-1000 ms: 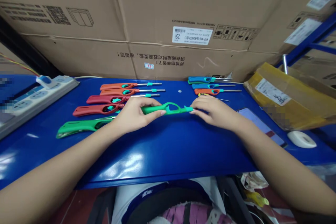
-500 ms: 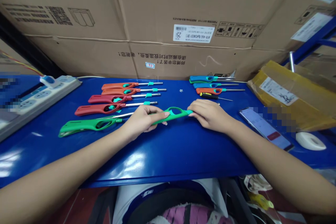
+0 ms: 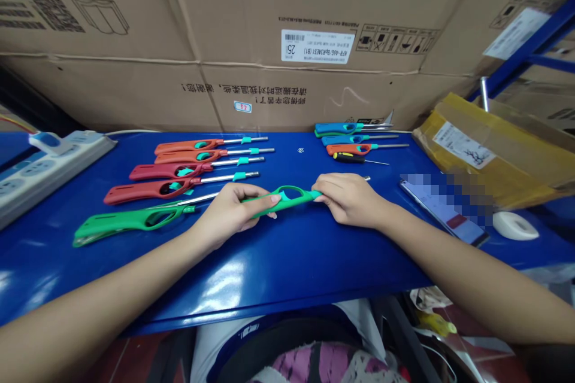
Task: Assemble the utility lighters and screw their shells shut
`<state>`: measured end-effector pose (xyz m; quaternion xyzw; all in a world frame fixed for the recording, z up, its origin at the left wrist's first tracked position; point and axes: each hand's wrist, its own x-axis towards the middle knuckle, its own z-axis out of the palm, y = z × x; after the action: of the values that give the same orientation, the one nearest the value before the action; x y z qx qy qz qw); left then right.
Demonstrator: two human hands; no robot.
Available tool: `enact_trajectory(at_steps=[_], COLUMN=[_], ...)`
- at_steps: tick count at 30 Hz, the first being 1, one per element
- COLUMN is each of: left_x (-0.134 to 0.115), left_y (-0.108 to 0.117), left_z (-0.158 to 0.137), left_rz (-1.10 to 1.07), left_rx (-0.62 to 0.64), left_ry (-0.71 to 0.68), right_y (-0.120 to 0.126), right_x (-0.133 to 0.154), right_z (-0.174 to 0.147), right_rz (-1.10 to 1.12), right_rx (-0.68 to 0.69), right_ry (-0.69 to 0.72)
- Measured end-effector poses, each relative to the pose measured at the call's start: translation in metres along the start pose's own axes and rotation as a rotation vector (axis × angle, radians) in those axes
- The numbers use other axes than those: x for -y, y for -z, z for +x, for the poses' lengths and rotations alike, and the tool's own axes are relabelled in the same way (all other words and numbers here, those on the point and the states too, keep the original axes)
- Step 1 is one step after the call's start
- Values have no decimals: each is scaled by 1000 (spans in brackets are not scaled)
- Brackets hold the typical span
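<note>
A green long-nosed lighter (image 3: 294, 202) is stretched between my two hands above the blue table. My left hand (image 3: 231, 209) is closed around its handle, the thumb near the teal trigger by the oval opening. At the front end, my right hand (image 3: 348, 198) is closed over the collar and most of the metal tube, whose tip shows past the knuckles. To the left lie a green lighter (image 3: 119, 222), two red lighters (image 3: 135, 191) and two orange lighters (image 3: 173, 157), several with teal pieces on their tubes.
Behind my right hand lie a black-and-yellow screwdriver (image 3: 349, 158), an orange lighter (image 3: 345, 148) and blue lighters (image 3: 336, 128). Further right are a phone (image 3: 431, 203), a white mouse (image 3: 515, 225) and a yellow packet (image 3: 498, 161). A power strip (image 3: 58, 167) stands left; a large carton (image 3: 251, 54) backs the table (image 3: 287, 269).
The camera view has shifted, so the whole scene sits slightly further left. Both hands keep their hold on the green lighter, with little visible change in grip.
</note>
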<state>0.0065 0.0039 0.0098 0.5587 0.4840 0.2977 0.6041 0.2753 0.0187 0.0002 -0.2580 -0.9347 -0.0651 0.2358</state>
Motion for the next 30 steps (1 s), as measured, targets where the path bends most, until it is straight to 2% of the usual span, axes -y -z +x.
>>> enact_trajectory(at_steps=[8, 11, 16, 18, 21, 25, 30], left_x=[3, 2, -1, 0, 0, 3, 13], left_y=[-2, -1, 4, 5, 6, 7, 12], left_z=[-1, -1, 3, 4, 4, 3, 10], left_rz=[-45, 37, 411, 546, 724, 817, 910], left_rx=[9, -18, -73, -102, -52, 25, 31], left_ry=[57, 34, -245, -352, -528, -627, -697], right_y=[-2, -4, -10, -10, -6, 0, 9], right_x=[1, 0, -2, -4, -8, -13, -9], right_z=[2, 1, -2, -1, 1, 1, 1], right_rz=[-30, -7, 130, 148, 136, 60, -16], right_rx=[-51, -29, 143, 170, 191, 249, 355], right_ry=[67, 52, -111, -141, -192, -254, -300])
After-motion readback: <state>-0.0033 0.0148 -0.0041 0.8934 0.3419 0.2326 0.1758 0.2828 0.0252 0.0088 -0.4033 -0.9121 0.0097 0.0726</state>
